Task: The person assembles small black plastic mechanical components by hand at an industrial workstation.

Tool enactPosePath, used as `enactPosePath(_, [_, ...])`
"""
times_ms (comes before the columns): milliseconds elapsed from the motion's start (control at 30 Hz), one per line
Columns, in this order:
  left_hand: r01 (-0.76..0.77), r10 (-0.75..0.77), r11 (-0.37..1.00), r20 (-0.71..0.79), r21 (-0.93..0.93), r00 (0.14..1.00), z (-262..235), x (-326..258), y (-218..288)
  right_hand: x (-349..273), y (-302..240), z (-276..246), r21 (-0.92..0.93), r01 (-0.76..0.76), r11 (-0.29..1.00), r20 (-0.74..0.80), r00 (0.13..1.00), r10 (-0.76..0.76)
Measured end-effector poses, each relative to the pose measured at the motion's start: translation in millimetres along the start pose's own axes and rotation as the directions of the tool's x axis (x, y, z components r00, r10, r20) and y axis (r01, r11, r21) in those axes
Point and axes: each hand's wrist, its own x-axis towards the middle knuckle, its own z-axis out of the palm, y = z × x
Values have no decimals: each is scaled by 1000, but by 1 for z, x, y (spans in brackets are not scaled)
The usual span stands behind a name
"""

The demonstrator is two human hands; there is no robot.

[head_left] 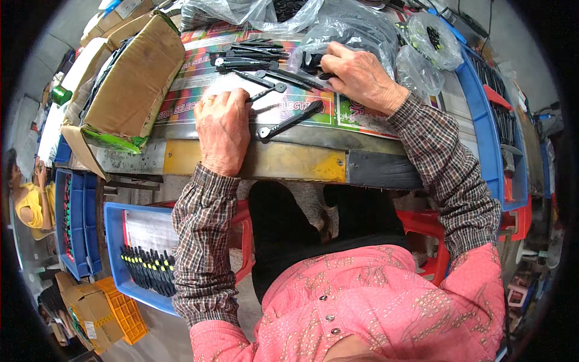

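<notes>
My left hand [222, 134] rests on the table's near side, fingers curled down. A slim black plastic strip with a round grey end [266, 93] runs out from under its fingertips. My right hand [360, 77] is closed at the edge of a clear plastic bag, its fingers and thumb on small black plastic pieces [312, 63] whose exact shape is partly hidden. Between the hands lies another black strip with a round end [291, 120]. Beyond them is a loose pile of similar black strips [247, 55] on the printed sheet [196, 78].
A tilted cardboard box [136, 78] stands at the left. Clear plastic bags [356, 30] fill the far side. Blue trays with black parts flank me: one tray [114, 220] at lower left, another [482, 120] at right. Red stools [422, 223] are beneath; a person in yellow [36, 202] sits far left.
</notes>
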Motion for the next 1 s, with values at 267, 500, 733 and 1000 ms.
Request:
enactPosePath(267, [228,-242,831,40,-507,969,-32,-2,35,-16,7,-13,207,-10,978,-140,989,40])
enactPosePath(500, [455,-344,73,406,-888,847,-54,-22,68,-42,-39,-61,728,-295,619,130,945,299])
enactPosePath(733, [497,-271,-311,577,-810,771,-55,-47,110,-89,-86,-73,929,-310,201,207,888,412])
enactPosePath(1000, [549,-165,-528,712,-648,682,-51,-72,149,-127,-121,-61,956,-290,-37,281,878,388])
